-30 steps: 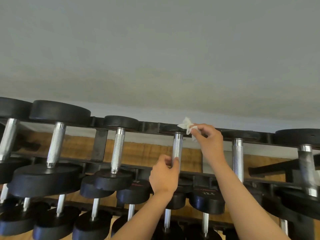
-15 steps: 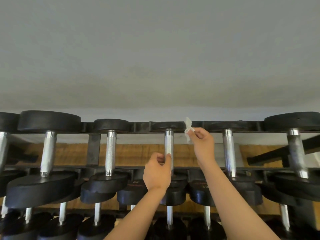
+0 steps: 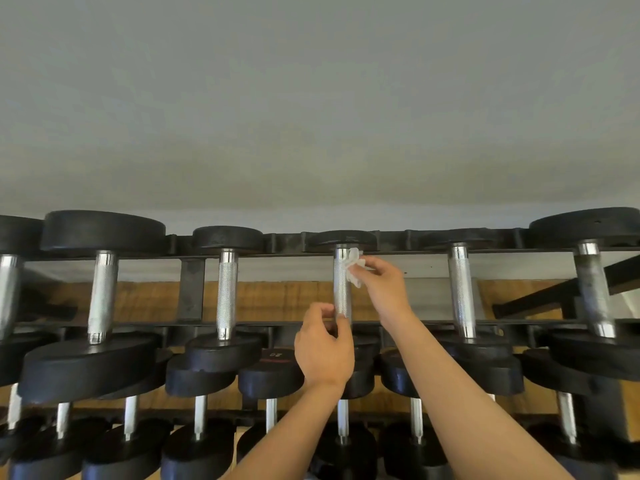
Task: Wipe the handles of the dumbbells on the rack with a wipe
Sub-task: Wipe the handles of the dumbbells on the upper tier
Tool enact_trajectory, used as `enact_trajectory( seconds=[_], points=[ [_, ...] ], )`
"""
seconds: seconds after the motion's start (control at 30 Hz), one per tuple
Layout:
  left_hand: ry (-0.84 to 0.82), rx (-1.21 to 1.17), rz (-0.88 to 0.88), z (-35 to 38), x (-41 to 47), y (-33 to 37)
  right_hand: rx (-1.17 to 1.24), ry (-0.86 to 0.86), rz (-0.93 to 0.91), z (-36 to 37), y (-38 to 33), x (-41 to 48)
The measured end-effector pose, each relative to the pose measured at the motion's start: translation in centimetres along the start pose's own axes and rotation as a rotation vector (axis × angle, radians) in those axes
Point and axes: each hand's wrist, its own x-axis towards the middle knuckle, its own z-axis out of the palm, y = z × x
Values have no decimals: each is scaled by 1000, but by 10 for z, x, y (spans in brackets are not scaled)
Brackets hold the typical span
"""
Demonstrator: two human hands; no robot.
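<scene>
A black rack (image 3: 190, 292) carries rows of black dumbbells with knurled chrome handles. My left hand (image 3: 323, 351) grips the lower end of the middle top-row handle (image 3: 342, 289). My right hand (image 3: 382, 285) pinches a small crumpled white wipe (image 3: 354, 268) and holds it against the right side of that handle, near its upper end under the far weight head (image 3: 343, 239).
Neighbouring top-row handles stand at left (image 3: 227, 292) and right (image 3: 462, 289), with bigger dumbbells (image 3: 102, 292) toward both ends. Lower rows of dumbbells (image 3: 270, 375) fill the space beneath my arms. A grey wall (image 3: 311, 116) rises behind the rack; wood flooring (image 3: 277, 299) shows through it.
My right hand has brought the wipe from just right of the handle's top onto the handle's upper part. The left hand kept its grip low on the handle. The view shifted slightly.
</scene>
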Motion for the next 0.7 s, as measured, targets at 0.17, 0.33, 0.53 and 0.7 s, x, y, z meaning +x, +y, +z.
enact_trajectory(
  seconds=[0.17,0.33,0.53,0.7],
  points=[
    [19,23,8,2,0,-3,84,-9,25,-2,2,1],
    [25,37,25,4,1,-5,89,44,30,6,0,4],
    [19,36,39,4,1,-5,171,54,215,17,-3,14],
    [23,45,45,3,0,-6,155,199,119,19,3,4]
  ],
)
